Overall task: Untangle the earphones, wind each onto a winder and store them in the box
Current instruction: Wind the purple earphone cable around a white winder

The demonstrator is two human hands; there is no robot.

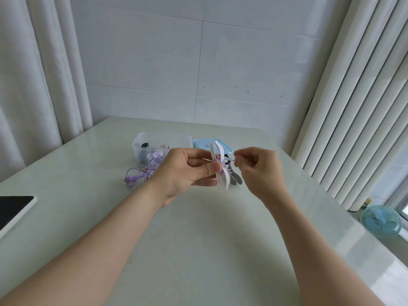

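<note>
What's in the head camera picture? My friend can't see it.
A left hand holds a white winder wrapped with purple cord; the right hand pinches the cord coming off it. Behind lie more purple earphones, a clear box and a blue lid.

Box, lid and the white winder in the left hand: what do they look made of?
Box: clear, frosted hard plastic; its contents show through the wall. Lid: opaque pale blue plastic, smooth with a soft sheen. Winder: white, matte, bending strips, so something soft, rubbery or fabric; I cannot tell which. Left hand holds it; right hand pinches the cord.
</note>
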